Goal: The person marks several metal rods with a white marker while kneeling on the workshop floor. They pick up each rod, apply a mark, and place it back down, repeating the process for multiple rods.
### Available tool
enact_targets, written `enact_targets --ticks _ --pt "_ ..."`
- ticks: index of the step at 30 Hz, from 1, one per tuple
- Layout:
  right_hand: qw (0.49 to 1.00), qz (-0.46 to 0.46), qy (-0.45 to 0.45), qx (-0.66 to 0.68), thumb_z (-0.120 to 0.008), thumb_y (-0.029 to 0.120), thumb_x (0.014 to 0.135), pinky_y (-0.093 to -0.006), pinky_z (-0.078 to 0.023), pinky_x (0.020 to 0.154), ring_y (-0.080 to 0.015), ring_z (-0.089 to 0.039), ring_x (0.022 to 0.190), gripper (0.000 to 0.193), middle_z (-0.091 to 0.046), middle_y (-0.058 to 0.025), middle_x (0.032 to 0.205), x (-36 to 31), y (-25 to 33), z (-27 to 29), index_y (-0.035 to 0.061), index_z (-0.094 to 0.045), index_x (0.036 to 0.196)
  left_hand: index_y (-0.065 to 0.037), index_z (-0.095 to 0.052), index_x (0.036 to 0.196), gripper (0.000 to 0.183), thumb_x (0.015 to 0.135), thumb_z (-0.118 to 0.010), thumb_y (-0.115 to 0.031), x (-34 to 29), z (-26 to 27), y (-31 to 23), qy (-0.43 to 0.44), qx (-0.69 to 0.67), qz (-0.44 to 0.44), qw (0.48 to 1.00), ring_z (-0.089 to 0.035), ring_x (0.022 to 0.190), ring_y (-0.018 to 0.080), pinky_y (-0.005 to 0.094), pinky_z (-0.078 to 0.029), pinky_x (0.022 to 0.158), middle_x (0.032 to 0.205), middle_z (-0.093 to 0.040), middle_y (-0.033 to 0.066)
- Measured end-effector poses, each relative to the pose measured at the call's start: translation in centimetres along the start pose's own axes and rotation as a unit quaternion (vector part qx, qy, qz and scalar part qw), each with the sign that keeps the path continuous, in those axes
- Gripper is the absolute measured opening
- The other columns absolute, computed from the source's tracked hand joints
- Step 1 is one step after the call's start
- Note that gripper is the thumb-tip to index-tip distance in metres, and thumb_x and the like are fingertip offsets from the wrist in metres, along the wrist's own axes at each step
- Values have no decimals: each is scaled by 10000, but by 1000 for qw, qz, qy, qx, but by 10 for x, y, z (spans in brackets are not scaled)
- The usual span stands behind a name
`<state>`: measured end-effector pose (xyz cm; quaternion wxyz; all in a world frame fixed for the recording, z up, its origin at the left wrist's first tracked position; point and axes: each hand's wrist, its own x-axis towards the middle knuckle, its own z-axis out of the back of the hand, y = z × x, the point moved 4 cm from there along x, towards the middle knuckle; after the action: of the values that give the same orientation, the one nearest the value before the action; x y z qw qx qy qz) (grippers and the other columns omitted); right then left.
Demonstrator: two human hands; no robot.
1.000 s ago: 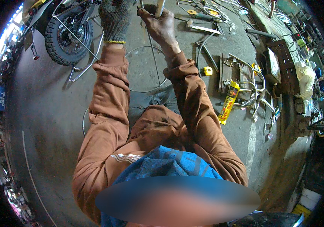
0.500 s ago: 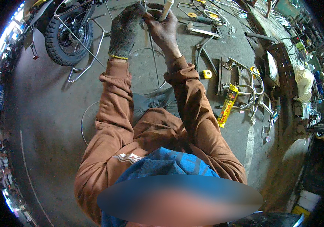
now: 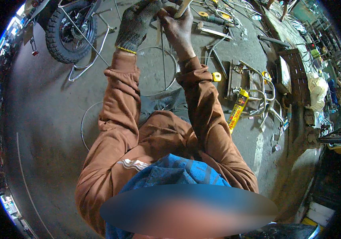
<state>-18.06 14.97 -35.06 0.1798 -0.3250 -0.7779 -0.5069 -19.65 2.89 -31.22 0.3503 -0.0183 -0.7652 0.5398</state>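
Note:
My left hand (image 3: 136, 26), in a dark grey knit glove with a yellow hem, is raised at the top of the view. Its fingers are bent closed beside my right hand; what lies in them is hidden. My bare right hand (image 3: 178, 31) grips a whitish stick-like piece (image 3: 183, 8) that slants up past the thumb; its kind is unclear. A narrow pale strip (image 3: 159, 34) shows just below the two hands. Behind it a thin metal rod (image 3: 163, 57) runs down toward a large thin hoop (image 3: 175, 73) on the floor.
A motorcycle wheel (image 3: 70, 34) and bent metal tubing (image 3: 103, 44) stand at left. On the right lie a hammer (image 3: 216, 33), an angle grinder (image 3: 210, 18), a yellow tape measure (image 3: 216, 77), a yellow packet (image 3: 238, 109), curved metal tubes (image 3: 272, 89) and a wooden crate (image 3: 298, 69).
Both hands have shifted slightly right. The whitish piece in my right hand has moved right and tilts more. A pale strip now shows below the hands.

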Motion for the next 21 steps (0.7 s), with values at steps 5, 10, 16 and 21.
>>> enact_targets --ticks 5,10,16,21 --pt "999 -41 12 -12 -627 -47 941 -304 -543 790 -173 -663 959 462 -674 -124 1114 0 -5 6 1 -436 1358 8 -717 1119 253 978 -645 -190 1 0 8 -9 -11 -7 1000 -680 845 153 286 -532 805 987 -745 80" --pt "1000 3 11 23 -608 -66 939 -287 -537 823 -174 -657 999 482 -663 -138 1163 0 -5 5 2 -427 1381 -6 -724 1118 255 984 -653 -211 6 1 15 -21 18 -34 999 -666 842 126 271 -516 799 965 -751 63" --pt "1000 15 -13 -2 -599 -38 950 -247 -516 815 -137 -641 948 509 -661 -121 1176 -15 12 11 -16 -411 1422 -22 -733 1100 257 988 -655 -239 1 -7 12 -64 131 -59 987 -649 872 96 273 -504 815 1000 -751 39" --pt "969 -48 -240 -18 -497 480 1020 -369 -552 655 -228 -618 687 510 -671 -131 912 -67 20 61 9 -637 1158 -42 -719 1128 258 989 -648 -248 0 -14 11 -63 57 -73 994 -689 900 133 291 -537 833 1017 -746 55"
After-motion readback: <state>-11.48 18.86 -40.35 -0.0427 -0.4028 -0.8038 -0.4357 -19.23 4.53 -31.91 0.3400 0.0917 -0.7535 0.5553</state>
